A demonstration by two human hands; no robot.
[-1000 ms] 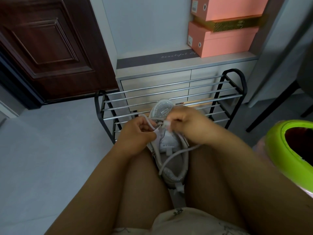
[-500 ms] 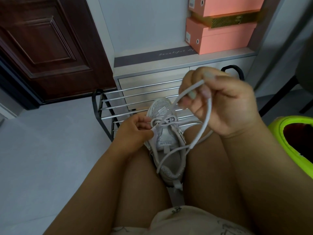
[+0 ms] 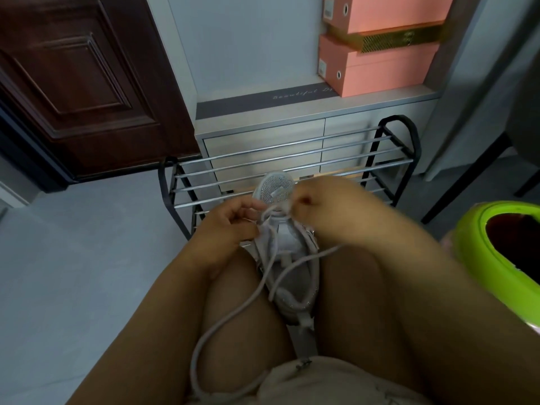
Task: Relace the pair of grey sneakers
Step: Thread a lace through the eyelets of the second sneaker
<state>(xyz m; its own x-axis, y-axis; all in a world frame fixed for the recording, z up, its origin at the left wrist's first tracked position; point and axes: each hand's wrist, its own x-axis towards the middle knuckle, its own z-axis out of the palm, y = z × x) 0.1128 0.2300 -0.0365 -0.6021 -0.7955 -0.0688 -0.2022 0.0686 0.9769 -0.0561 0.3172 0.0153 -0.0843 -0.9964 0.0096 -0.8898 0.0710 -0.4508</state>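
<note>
Head view, the only one. Item: one grey sneaker [image 3: 285, 247], wedged between the person's knees, toe pointing away toward the shoe rack [image 3: 292, 159], heel toward the lap. Its partner is not in view. Lace [image 3: 222, 325]: crossed at the eyelets nearest the toe only; the tongue below shows bare, and two long tails hang free, one looping down over the left thigh toward the shorts, the other running across the shoe's opening to the right knee. Judged progress: early on this shoe, most eyelet rows left to thread, the second shoe's state unknown. Left hand [image 3: 233, 226]: low at the shoe's left flank, fingers curled, thumb and forefinger pinching the lace just beside the toe-end eyelets. Right hand [image 3: 324, 206]: blurred, bunched over the right side of the toe end, fingertips apparently nipping a lace strand at the eyelets; exact grip cannot be made out. Both forearms rest inward over the thighs. Surroundings: pink boxes [image 3: 377, 68] on the cabinet, green bin [image 3: 496, 258] at right.
</note>
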